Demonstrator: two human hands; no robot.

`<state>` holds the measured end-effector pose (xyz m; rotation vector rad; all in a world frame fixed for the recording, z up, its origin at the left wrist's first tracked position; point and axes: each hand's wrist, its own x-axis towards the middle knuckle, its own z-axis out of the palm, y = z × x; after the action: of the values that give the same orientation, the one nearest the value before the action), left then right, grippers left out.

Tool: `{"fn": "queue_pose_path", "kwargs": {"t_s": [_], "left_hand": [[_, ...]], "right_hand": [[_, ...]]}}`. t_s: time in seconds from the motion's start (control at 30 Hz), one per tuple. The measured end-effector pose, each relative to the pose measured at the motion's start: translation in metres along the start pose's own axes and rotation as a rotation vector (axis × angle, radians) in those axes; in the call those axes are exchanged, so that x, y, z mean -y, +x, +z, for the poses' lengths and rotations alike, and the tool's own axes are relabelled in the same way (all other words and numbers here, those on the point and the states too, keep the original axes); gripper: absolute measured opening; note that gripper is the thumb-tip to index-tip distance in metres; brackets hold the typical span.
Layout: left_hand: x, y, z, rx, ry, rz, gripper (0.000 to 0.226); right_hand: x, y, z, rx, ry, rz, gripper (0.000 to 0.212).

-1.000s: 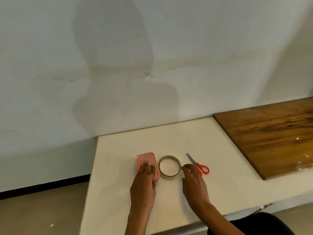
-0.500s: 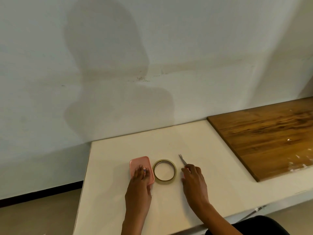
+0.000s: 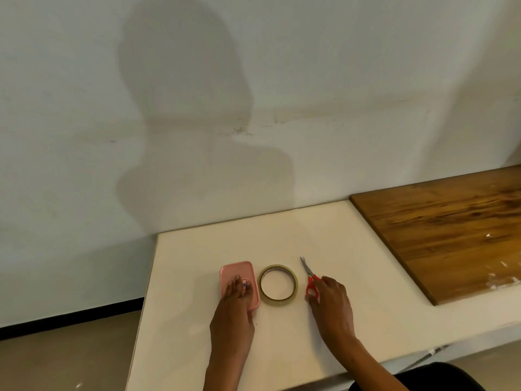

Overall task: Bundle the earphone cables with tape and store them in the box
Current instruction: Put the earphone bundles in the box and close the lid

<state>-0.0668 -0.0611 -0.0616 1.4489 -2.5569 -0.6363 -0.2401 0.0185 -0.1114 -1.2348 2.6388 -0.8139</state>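
A small pink box (image 3: 236, 272) with its lid on lies on the white table (image 3: 282, 238). My left hand (image 3: 234, 311) rests flat on the lid with straight fingers. To its right lies a roll of clear tape (image 3: 278, 282). Red-handled scissors (image 3: 309, 279) lie further right, blades pointing away from me. My right hand (image 3: 330, 301) lies over the scissor handles, fingers touching them. No earphone cables are visible.
A dark wooden board (image 3: 451, 232) covers the table's right part, with small white scraps on it. A pale wall (image 3: 253, 108) stands directly behind the table. The table's left edge drops to the floor (image 3: 62, 359).
My right hand moved right from beside the tape roll onto the scissor handles. My left hand stayed on the pink box. The camera view shifted slightly.
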Motion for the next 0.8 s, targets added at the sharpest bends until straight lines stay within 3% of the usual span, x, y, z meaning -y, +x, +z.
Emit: {"fn": "queue_pose_path", "kwargs": {"t_s": [0.23,0.43,0.8], "left_hand": [[-0.0009,-0.0005,-0.0021,0.003,-0.005,-0.017,0.057],[0.0026,-0.0008,-0.0016,0.005,-0.011,-0.023,0.057],[0.0056,0.001,-0.0023,-0.015,-0.033,-0.029,0.056]], "right_hand": [[-0.002,-0.0004,0.0001,-0.014,0.03,-0.011,0.024],[-0.0064,-0.0021,0.0023,-0.061,0.078,-0.017,0.01],[-0.0068,-0.0016,0.0035,-0.06,0.062,0.007,0.021]]}}
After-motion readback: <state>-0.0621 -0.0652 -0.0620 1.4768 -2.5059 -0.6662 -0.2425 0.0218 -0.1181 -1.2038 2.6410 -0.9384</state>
